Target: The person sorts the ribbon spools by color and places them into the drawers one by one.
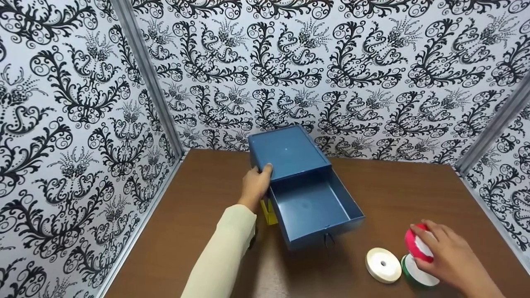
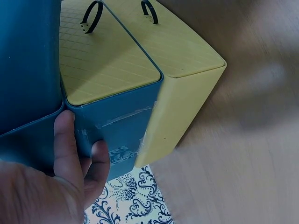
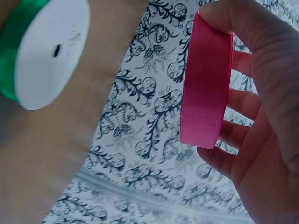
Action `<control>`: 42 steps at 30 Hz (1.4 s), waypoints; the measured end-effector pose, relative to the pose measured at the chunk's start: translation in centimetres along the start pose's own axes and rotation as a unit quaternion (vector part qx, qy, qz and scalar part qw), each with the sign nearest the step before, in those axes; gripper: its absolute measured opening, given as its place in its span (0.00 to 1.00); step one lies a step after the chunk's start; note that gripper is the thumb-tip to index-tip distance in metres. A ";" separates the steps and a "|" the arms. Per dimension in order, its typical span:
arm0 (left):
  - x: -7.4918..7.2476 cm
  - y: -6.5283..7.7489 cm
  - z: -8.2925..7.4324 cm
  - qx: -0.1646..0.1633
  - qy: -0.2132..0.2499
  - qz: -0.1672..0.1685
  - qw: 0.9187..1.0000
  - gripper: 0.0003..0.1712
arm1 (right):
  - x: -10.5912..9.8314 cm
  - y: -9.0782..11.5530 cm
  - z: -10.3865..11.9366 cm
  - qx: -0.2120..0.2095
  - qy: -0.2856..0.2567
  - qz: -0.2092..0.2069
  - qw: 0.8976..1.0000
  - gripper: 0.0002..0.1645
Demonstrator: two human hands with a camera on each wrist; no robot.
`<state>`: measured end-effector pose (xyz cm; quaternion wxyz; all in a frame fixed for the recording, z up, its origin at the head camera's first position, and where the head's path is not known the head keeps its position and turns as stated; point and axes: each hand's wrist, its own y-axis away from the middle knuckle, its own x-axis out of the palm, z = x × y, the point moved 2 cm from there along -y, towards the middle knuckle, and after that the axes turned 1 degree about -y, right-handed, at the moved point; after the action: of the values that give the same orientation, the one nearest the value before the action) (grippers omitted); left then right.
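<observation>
My left hand (image 1: 254, 184) grips the left side of a blue drawer unit (image 1: 287, 149), thumb at the top edge. Its upper drawer (image 1: 308, 236) is pulled out toward me, with nothing lying inside. Seen from the left wrist, the thumb and a bent finger press against the blue casing (image 2: 121, 107), beside a yellow drawer front with a black ring. In my right hand (image 1: 453, 252) is a spool of pink ribbon (image 3: 205, 88), held by its edges between thumb and fingers. Below that hand lies a green ribbon spool (image 1: 420, 273), partly covered by it.
A cream ribbon spool (image 1: 383, 265) lies on the brown table (image 1: 207, 198) left of the green one. A yellow drawer part (image 1: 270, 215) shows under the blue unit. Patterned walls (image 1: 290, 62) enclose the table at the back and sides.
</observation>
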<state>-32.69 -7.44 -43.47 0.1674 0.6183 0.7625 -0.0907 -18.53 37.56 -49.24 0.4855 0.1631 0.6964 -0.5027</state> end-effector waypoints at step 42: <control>0.0 -0.1 0.1 0.003 -0.018 -0.009 1.000 0.42 | -6.4 -12.7 3.6 -0.162 0.046 0.024 0.985 0.47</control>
<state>-32.74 -7.51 -43.51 0.1789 0.6103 0.7644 -0.1055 -22.72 30.49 -37.11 0.4847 0.1218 0.7862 -0.3634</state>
